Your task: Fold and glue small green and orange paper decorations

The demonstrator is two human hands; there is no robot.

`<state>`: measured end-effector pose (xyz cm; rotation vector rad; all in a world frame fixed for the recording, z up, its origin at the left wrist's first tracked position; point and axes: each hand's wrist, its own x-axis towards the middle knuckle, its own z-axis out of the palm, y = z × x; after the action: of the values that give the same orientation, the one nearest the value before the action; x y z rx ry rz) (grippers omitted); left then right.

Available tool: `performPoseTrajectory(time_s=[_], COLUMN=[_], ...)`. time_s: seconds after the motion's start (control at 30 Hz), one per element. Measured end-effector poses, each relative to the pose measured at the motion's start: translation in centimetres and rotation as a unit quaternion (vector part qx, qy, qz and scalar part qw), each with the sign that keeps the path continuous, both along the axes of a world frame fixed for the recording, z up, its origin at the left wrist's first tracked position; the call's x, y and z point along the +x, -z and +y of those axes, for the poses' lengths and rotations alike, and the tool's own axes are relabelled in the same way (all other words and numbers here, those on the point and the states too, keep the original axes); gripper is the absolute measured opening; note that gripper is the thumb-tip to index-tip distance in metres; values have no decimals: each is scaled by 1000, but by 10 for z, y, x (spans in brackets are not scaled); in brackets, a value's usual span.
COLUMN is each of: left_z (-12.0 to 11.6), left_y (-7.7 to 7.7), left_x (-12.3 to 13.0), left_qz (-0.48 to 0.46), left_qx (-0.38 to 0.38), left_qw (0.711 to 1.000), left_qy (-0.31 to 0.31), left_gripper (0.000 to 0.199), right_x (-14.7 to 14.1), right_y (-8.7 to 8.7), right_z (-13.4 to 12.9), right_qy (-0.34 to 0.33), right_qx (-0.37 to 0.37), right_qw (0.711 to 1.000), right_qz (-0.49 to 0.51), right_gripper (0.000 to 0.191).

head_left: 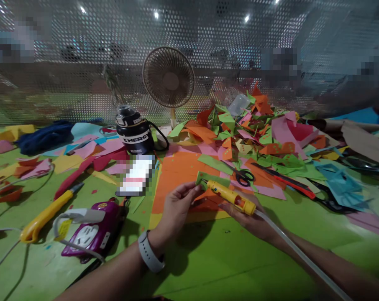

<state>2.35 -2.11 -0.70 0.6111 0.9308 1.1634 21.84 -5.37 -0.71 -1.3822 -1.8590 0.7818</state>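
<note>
My left hand (180,201), with a grey band on the wrist, pinches a small green paper piece (201,177) between thumb and fingers. In my right hand (250,221) is a yellow pen-shaped tool (229,195) with a narrow tip and a pale cord running toward me. Its tip points left, close to the green paper; whether they touch I cannot tell. Both hands are above an orange paper sheet (173,173) on the green table. Black-handled scissors (245,177) lie just beyond the tool.
Left are a phone (137,175), a purple power strip (95,228) and another yellow-handled tool (48,215) with a cord. A black bottle (134,133) and a fan (169,77) stand behind. Coloured paper scraps (233,125) heap up at back right, near a red-and-black cutter (294,186).
</note>
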Motion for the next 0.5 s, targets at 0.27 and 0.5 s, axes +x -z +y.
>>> performPoseTrajectory(time_s=[0.27,0.5], left_z=[-1,1], left_y=[4,3], left_x=[-2,-4], left_qz=[54,24], left_qx=[15,4], left_qw=[998,999], left_qy=[15,-24], left_gripper=[20,25], right_x=[7,24], right_y=[3,-24], right_z=[4,6], right_qy=[-90,6], right_qx=[257,356], right_qw=[933,856], right_qz=[-236,-375], right_gripper=[18,21])
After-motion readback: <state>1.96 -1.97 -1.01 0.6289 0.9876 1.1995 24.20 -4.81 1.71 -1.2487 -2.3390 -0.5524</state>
